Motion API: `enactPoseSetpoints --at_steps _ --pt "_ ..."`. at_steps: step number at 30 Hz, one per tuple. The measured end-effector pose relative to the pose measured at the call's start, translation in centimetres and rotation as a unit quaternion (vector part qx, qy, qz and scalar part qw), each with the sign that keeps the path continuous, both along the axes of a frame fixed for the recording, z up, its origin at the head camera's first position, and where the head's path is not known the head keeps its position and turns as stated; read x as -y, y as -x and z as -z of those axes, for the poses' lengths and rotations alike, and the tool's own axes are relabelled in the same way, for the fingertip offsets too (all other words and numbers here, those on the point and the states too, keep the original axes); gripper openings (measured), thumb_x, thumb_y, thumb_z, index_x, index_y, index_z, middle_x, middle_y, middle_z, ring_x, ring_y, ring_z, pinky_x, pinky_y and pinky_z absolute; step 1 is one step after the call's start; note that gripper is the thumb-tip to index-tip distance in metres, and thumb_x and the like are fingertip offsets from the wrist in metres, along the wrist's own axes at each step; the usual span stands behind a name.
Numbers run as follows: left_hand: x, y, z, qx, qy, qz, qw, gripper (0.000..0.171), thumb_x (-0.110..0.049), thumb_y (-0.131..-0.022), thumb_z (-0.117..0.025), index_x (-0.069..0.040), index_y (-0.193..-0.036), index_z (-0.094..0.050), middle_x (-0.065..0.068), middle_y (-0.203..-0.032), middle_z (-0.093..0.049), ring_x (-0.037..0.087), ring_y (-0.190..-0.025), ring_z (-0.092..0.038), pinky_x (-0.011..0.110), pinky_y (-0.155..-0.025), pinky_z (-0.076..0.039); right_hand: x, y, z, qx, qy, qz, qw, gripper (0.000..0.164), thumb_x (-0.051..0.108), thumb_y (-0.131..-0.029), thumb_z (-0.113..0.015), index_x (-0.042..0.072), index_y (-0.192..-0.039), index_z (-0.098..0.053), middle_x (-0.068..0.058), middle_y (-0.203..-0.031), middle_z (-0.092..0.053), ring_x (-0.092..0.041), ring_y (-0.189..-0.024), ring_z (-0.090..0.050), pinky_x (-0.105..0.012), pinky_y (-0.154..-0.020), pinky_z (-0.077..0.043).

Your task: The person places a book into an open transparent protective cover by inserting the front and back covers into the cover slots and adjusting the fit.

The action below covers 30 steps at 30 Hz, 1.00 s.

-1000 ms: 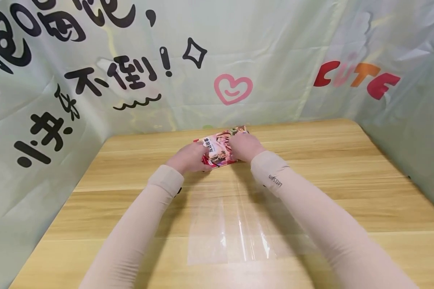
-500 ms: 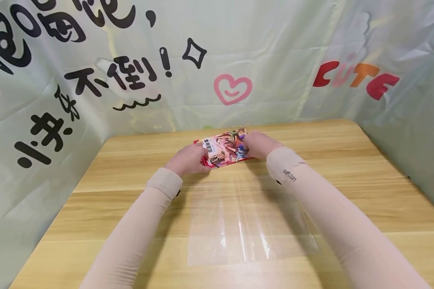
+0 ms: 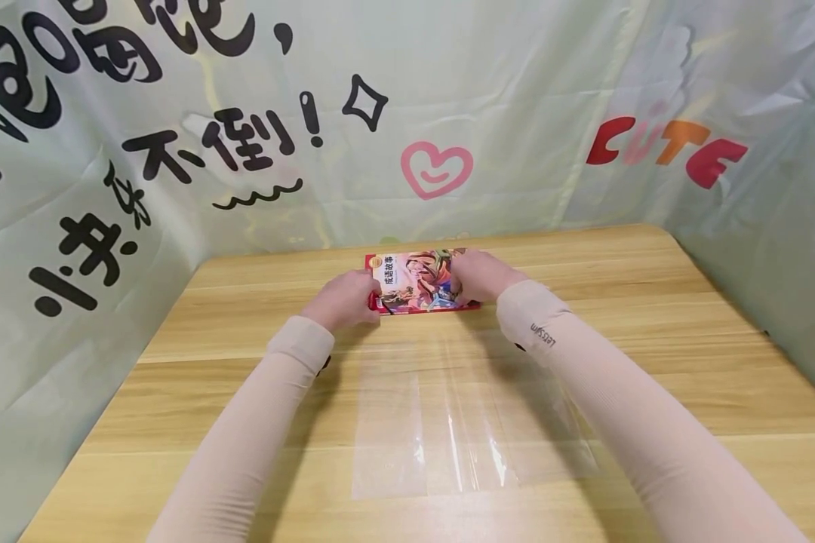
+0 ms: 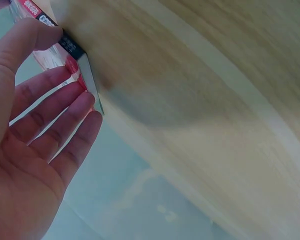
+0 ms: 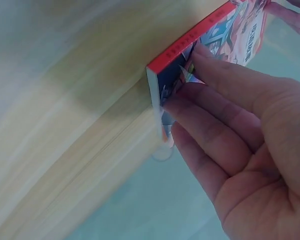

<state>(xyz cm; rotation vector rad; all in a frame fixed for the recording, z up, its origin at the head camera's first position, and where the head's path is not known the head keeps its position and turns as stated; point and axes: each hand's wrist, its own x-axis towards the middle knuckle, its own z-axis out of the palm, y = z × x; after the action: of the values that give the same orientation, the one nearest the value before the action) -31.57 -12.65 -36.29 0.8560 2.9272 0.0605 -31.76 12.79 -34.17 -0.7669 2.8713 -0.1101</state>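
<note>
Right grip (image 3: 481, 277) on now-straighter book (image 3: 416, 283)

Through my right wrist camera I see the person's right hand (image 5: 240, 135) with its palm towards me, thumb and fingers bent in to the cover of a book (image 5: 217, 40); whether they pinch it or only rest there, I can't tell. I get the book's red spine with small dark lettering, the pale end of it, and a cover in blue and pink with dark characters at its other end. There, a blurred bit of the left hand (image 5: 296, 17) shows. The wooden table (image 5: 65, 115) is shaded beside the spine, and the book's nearer end reaches close to the table's edge. Just past that end I make out a see-through, rounded piece (image 5: 162, 154). Beyond the edge everything is a soft blue-green surface (image 5: 140, 210).
</note>
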Motion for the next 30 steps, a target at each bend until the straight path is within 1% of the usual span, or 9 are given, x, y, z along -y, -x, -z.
enactPoseSetpoints --at_steps 6,12,18,22,24,26,30 --pt "0.3 0.3 0.1 -0.001 0.000 -0.011 0.9999 0.023 -0.023 -0.076 -0.078 -0.011 -0.094 -0.070 0.001 -0.082 -0.058 0.018 -0.076 -0.052 0.030 -0.065 -0.044 0.5 -0.4 0.0 -0.014 -0.007 -0.013 1.000 0.014 0.020 -0.076 -0.082 0.011 -0.084 -0.076 0.000 -0.085 -0.068 -0.016 -0.080 -0.060 -0.034 -0.081 -0.050" --pt "0.6 0.5 -0.1 -0.006 -0.001 -0.026 0.9996 0.011 -0.016 -0.079 -0.077 -0.010 -0.082 -0.068 0.002 -0.078 -0.059 0.020 -0.074 -0.052 0.030 -0.064 -0.045 0.9 -0.7 0.0 -0.013 0.005 -0.030 0.999 0.010 0.020 -0.077 -0.082 0.013 -0.083 -0.078 0.003 -0.081 -0.068 -0.015 -0.080 -0.061 -0.034 -0.081 -0.050" --pt "1.2 0.9 0.3 -0.038 -0.004 -0.030 0.9988 0.007 -0.013 -0.080 -0.075 -0.010 -0.078 -0.069 0.003 -0.079 -0.062 0.020 -0.072 -0.053 0.031 -0.065 -0.046 1.4 -0.9 0.1 -0.012 0.024 -0.039 0.999 0.005 0.017 -0.076 -0.082 0.015 -0.077 -0.077 0.006 -0.079 -0.068 -0.014 -0.078 -0.061 -0.032 -0.079 -0.051" --pt "1.6 1.2 0.4 -0.070 0.016 -0.053 0.9960 0.008 -0.012 -0.083 -0.071 -0.010 -0.076 -0.068 0.006 -0.081 -0.063 0.021 -0.070 -0.056 0.035 -0.064 -0.049 1.8 -0.6 0.2 -0.014 0.043 -0.061 0.997 0.004 0.017 -0.076 -0.082 0.017 -0.075 -0.078 0.008 -0.078 -0.068 -0.013 -0.077 -0.061 -0.030 -0.079 -0.050" --pt "1.6 1.3 0.4 -0.079 0.024 -0.068 0.9943 0.005 -0.011 -0.085 -0.068 -0.009 -0.080 -0.068 0.007 -0.084 -0.064 0.022 -0.071 -0.058 0.038 -0.065 -0.051 2.0 -0.5 0.2 -0.018 0.051 -0.073 0.996 0.005 0.016 -0.076 -0.082 0.018 -0.074 -0.078 0.008 -0.077 -0.068 -0.013 -0.078 -0.061 -0.031 -0.080 -0.050" --pt "1.4 1.4 0.4 -0.076 0.022 -0.078 0.9938 0.004 -0.010 -0.086 -0.066 -0.007 -0.086 -0.070 0.009 -0.087 -0.065 0.023 -0.074 -0.059 0.040 -0.067 -0.051 2.1 -0.5 0.2 -0.019 0.046 -0.073 0.996 0.005 0.016 -0.076 -0.081 0.018 -0.074 -0.078 0.009 -0.076 -0.068 -0.013 -0.078 -0.060 -0.031 -0.080 -0.049" --pt "1.0 1.5 0.5 -0.078 0.010 -0.083 0.9935 0.010 -0.004 -0.085 -0.064 -0.005 -0.092 -0.070 0.011 -0.089 -0.066 0.025 -0.077 -0.060 0.041 -0.069 -0.052 2.1 -0.9 0.4 -0.026 0.033 -0.064 0.997 0.005 0.018 -0.075 -0.082 0.019 -0.073 -0.077 0.010 -0.073 -0.067 -0.013 -0.076 -0.060 -0.032 -0.078 -0.050"
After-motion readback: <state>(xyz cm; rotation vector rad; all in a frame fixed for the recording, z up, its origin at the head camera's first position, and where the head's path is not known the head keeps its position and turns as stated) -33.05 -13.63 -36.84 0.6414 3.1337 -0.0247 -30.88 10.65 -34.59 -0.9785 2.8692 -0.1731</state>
